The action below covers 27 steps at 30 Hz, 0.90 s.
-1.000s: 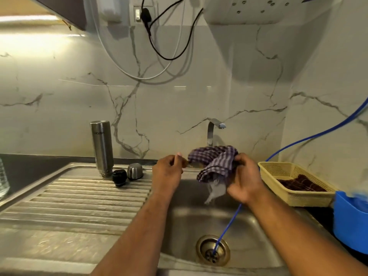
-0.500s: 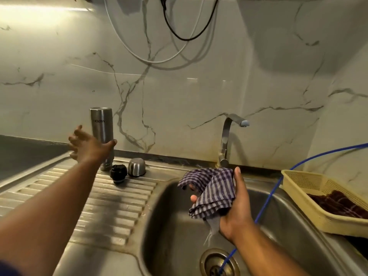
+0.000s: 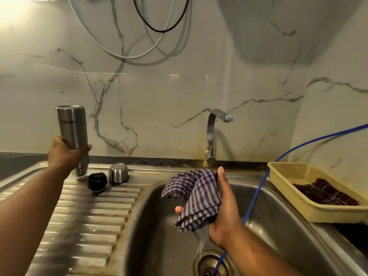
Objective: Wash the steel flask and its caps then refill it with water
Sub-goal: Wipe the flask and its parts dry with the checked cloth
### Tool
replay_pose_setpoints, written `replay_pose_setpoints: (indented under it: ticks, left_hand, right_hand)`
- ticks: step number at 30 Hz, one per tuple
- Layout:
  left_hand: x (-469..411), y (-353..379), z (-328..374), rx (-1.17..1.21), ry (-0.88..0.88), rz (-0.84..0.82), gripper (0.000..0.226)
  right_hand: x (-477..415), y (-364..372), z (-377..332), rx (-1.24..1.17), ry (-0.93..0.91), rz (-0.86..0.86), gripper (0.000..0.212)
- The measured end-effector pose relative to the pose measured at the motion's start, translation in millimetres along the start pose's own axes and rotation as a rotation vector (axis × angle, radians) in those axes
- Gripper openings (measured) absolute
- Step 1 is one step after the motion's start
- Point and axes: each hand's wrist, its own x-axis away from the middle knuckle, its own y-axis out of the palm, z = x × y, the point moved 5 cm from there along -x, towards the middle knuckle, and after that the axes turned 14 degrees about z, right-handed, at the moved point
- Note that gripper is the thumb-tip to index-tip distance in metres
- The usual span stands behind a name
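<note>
Our left hand (image 3: 65,156) wraps its fingers round the steel flask (image 3: 72,126) and holds it mouth down at the back of the ribbed draining board (image 3: 89,226). We cannot tell if it touches the board. The black cap (image 3: 97,183) and the steel cap (image 3: 118,173) sit side by side on the board, right next to the flask. Our right hand (image 3: 225,212) clutches a checked cloth (image 3: 196,196) over the sink bowl (image 3: 159,236).

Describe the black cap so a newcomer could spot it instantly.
Start at the ribbed drainboard left of the basin. Near its back edge two caps sit side by side. The black cap is the left one, the only dark piece; its neighbour, the steel cap, is a shiny dome.
</note>
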Motion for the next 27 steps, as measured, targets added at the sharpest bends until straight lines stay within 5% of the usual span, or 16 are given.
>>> replay_pose_setpoints:
  ticks: [7, 12, 20, 24, 27]
  left_hand:
    - [68.4, -34.3, 89.4, 0.210, 0.130, -0.014, 0.067]
    - [171.4, -18.5, 127.7, 0.591, -0.099, -0.349, 0.058]
    - [307.8, 16.6, 110.6, 0.615, -0.537, -0.792, 0.082]
    - [321.1, 29.6, 104.6, 0.665, -0.624, -0.874, 0.071]
    - [327.0, 32.2, 109.7, 0.641, -0.575, -0.904, 0.061]
  right_hand:
    - [-1.7, -3.6, -2.2, 0.030, -0.002, 0.053, 0.068]
    - [7.0, -2.5, -21.1, 0.057, -0.080, 0.125, 0.064]
    - [39.9, -15.8, -109.2, 0.106, -0.518, 0.094, 0.059]
    - [48.1, -14.8, -142.0, 0.586, -0.904, 0.168, 0.041]
    - [47.4, -20.2, -136.8, 0.777, -1.006, 0.126, 0.044]
